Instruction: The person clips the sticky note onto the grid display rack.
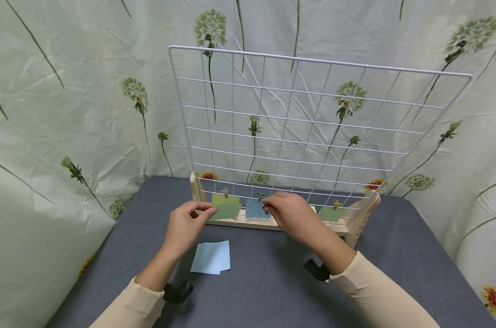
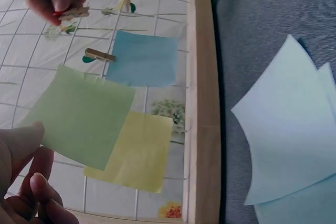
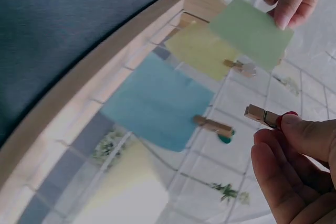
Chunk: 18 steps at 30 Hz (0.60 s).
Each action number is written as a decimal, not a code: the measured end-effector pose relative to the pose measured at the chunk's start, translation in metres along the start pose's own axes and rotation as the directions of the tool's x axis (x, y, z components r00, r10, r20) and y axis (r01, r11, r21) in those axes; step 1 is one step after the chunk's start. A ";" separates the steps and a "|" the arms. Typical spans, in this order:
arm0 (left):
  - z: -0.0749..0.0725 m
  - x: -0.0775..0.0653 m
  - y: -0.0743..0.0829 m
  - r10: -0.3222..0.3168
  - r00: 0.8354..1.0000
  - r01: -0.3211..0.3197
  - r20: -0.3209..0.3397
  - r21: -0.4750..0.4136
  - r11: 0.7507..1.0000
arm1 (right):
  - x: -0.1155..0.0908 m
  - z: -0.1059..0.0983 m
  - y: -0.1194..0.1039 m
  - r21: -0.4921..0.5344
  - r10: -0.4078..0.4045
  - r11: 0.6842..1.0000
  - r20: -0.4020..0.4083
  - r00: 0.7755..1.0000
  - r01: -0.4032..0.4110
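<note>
My left hand (image 1: 186, 226) pinches a green paper note (image 2: 86, 116) by its edge, between thumb and fingers. Behind that note a yellow note (image 2: 139, 153) hangs low on a white wire grid (image 1: 319, 61), held by a small clothespin (image 3: 229, 64). In my right hand (image 1: 293, 216) is a small wooden clothespin (image 3: 255, 113) with a red decoration, pinched at its tail end; its tip is apart from any paper. A blue note (image 3: 157, 103) hangs between the hands under a clothespin (image 3: 210, 124) with a green decoration.
Light blue notes (image 1: 215, 256) lie overlapping on the dark grey table (image 1: 256, 287), in front of the grid. A wooden stand (image 1: 252, 224) supports the grid. Farther right hangs another green note (image 1: 328, 214) under a yellow clothespin (image 1: 337, 205). A floral curtain (image 1: 88, 105) surrounds the table.
</note>
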<state>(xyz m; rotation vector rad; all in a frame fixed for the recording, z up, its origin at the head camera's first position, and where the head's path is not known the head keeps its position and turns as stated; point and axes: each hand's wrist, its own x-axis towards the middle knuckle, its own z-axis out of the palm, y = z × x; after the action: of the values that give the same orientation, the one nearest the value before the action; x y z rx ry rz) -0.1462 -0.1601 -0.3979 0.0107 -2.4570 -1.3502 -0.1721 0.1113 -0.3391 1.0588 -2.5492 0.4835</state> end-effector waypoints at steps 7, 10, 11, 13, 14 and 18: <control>-0.003 0.010 0.004 -0.001 1.000 0.000 -0.017 -0.046 0.999 | 0.026 -0.004 -0.011 0.023 -0.017 1.000 0.001 1.000 0.017; -0.003 0.015 0.005 0.006 0.999 -0.008 -0.032 -0.069 0.998 | 0.036 -0.005 -0.015 0.027 -0.006 1.000 0.000 1.000 0.006; -0.003 0.017 0.006 0.010 0.999 -0.013 -0.040 -0.078 0.997 | 0.039 -0.005 -0.015 0.023 0.001 1.000 -0.001 1.000 -0.001; -0.004 0.021 0.006 0.013 0.998 -0.018 -0.056 -0.093 0.995 | 0.045 -0.006 -0.017 0.013 0.010 1.000 -0.009 1.000 -0.010; -0.004 0.023 0.007 0.012 0.998 -0.019 -0.062 -0.102 0.995 | 0.048 -0.006 -0.018 0.010 0.011 1.000 -0.016 1.000 -0.011; -0.005 0.030 0.009 0.003 0.997 -0.012 -0.077 -0.112 0.994 | 0.058 -0.007 -0.021 -0.005 0.011 1.000 -0.054 0.998 -0.012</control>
<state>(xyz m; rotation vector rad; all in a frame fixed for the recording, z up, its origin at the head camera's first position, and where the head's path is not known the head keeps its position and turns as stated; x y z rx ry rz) -0.1720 -0.1644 -0.3792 0.0253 -2.3130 -1.4555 -0.1941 0.0654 -0.3040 1.0158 -2.5093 0.5012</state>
